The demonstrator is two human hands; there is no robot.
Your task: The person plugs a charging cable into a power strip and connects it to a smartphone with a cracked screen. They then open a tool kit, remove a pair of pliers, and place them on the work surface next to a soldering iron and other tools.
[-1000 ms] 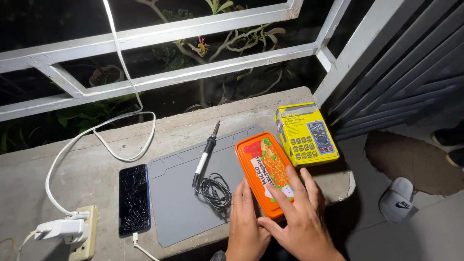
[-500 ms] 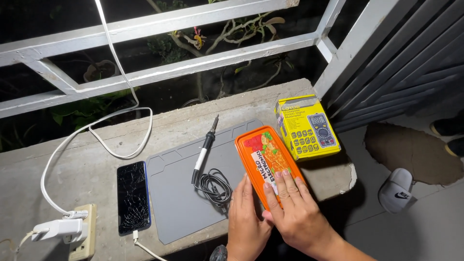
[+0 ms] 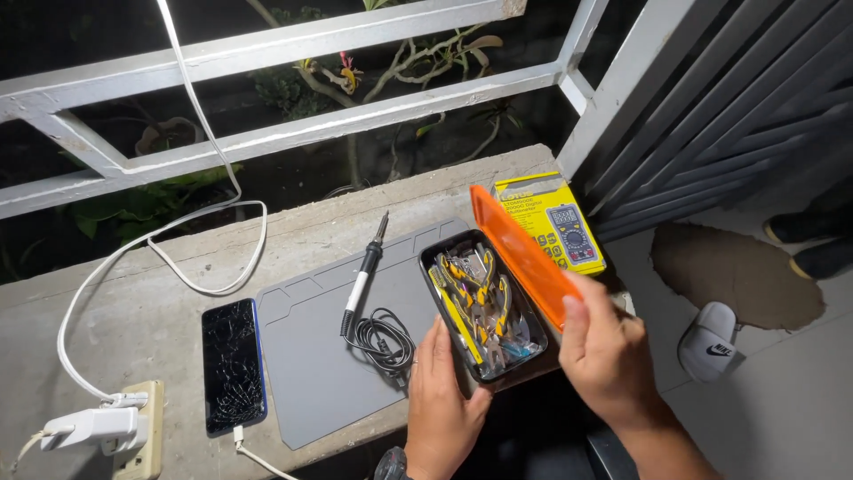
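A black box [image 3: 433, 263] with several yellow-handled pliers and small tools inside sits on the right part of a grey work mat [image 3: 311, 356]. My left hand [image 3: 442, 391] grips its near left side. My right hand [image 3: 606, 356] holds the orange lid [image 3: 520, 253], lifted off and tilted up on edge to the right of the box. A soldering iron [image 3: 362, 276] with a coiled black cord [image 3: 382, 342] lies on the mat just left of the box.
A phone with a cracked screen [image 3: 233, 364] lies left of the mat, cabled to a charger in a power strip [image 3: 133, 427]. A yellow multimeter package [image 3: 551, 220] rests at the ledge's right end. White railing [image 3: 293, 40] stands behind; a slipper [image 3: 708, 340] lies on the floor.
The orange lid, shut on the box before, has been lifted off by my right hand and swung right. The tools inside now show. My left hand stays on the box.
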